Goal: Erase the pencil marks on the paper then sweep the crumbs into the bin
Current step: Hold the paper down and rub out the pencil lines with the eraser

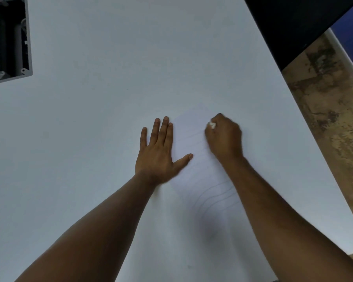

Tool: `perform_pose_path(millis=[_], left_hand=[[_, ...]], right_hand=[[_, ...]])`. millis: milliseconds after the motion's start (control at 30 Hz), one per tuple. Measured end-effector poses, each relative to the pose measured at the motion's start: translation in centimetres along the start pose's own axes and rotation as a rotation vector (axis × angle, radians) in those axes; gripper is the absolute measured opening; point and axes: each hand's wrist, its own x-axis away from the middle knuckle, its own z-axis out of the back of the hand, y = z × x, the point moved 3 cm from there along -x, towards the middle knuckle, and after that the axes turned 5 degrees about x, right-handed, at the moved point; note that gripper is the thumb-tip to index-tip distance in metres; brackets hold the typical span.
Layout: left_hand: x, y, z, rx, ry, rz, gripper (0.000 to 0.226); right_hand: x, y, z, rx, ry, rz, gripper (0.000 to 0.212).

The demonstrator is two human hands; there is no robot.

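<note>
Erasing is the step in hand: your right hand [223,137], just right of frame centre, has its fingers curled round a small white eraser [212,125], of which only a corner shows at the fingertips. Your left hand [157,151] lies flat beside it with fingers straight and thumb spread, pressing down the left edge of the paper [194,143]. The paper rests on the white table [90,119] and is hard to tell from it; faint curved pencil marks [214,194] run across its lower part, between your forearms, and fainter lines lie between your hands. Keep the flat hand close to the spot being rubbed so the sheet cannot buckle, and stroke away from that hand with short passes. Work down toward the curved marks, which look untouched. No crumbs can be made out, and no bin is certain; a grey open box [10,39] sits at the upper left of the frame, well apart.
</note>
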Motion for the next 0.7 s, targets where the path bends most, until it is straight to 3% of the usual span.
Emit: perform_pose_path(millis=[100,167,333,500,600,700], left_hand=[[0.0,0.1,0.0,-0.006,0.002,-0.003,0.104],[-0.1,0.0,-0.1,-0.006,0.007,-0.005,0.103],[0.0,-0.3,-0.3,-0.041,0.022,-0.046,0.102],[0.0,0.0,-0.1,-0.004,0.012,-0.006,0.103],[0.0,0.1,0.0,-0.004,0.007,-0.001,0.103],[-0.1,-0.1,-0.2,-0.015,0.019,-0.017,0.104]], right_hand=[[-0.6,1.2,0.5,-0.052,-0.007,-0.032,0.010],[0.1,-0.5,0.0,-0.102,-0.006,0.039,0.012],[2.8,-5.0,-2.6,-0.109,-0.183,0.250,0.012],[-0.5,-0.2,-0.4,0.011,0.030,0.116,0.012],[-0.8,0.5,0.0,-0.042,0.032,0.008,0.011],[1.4,-3.4,-1.7,-0.129,-0.028,0.128,0.016]])
